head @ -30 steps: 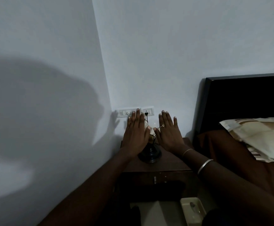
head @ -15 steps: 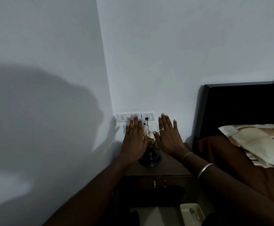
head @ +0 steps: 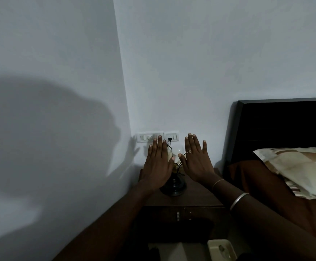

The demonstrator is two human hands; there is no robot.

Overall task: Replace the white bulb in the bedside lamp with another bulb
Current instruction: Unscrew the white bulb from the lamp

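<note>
White bulb (head: 179,149): pale, rounded, seen at centre frame in the gap between the two hands, low against the wall; its seating in the lamp is hidden. Bedside lamp (head: 173,185): dark round base, thin curved stems rising from it, standing on the tabletop (head: 196,196) of a dark wooden nightstand. Left hand (head: 158,164): flat, fingers straight and together, grip fully spread, holding nothing, just left of the bulb. Right hand (head: 195,161): likewise flat and empty, ring on one finger, just right of the bulb; two bangles on the wrist. Switch plate (head: 157,136): white, on the wall behind the fingertips, a black plug and cord at its socket. Headboard (head: 277,129): dark, right of frame. Pillow (head: 300,168): striped, cream and brown, lower right.
</note>
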